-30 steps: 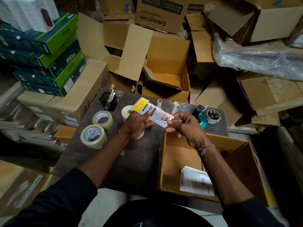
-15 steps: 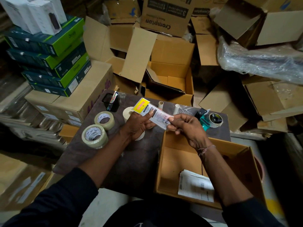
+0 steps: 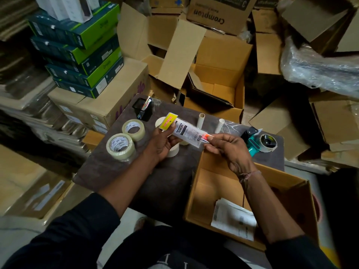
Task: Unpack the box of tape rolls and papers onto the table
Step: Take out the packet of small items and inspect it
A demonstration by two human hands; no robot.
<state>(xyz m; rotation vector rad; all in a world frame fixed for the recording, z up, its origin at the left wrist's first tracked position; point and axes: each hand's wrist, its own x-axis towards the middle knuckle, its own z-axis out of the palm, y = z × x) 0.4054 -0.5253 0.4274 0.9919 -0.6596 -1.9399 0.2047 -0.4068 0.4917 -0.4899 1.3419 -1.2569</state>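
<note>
Both bare forearms emerge from dark, near-black sleeves [image 3: 73, 226] pushed up toward the elbows, and a thin pinkish thread band [image 3: 249, 174] is tied round the right wrist above the right hand [image 3: 227, 150]

Stockroom or packing area. Open cartons [image 3: 217, 78] are heaped beyond the hands; stacked green boxes [image 3: 81, 53] rest on a sealed carton [image 3: 101, 105] to their left. Tape rolls [image 3: 120, 146] and a tape dispenser [image 3: 260, 142] lie on the surface [image 3: 167, 183] beside an open box [image 3: 291, 191].
</note>
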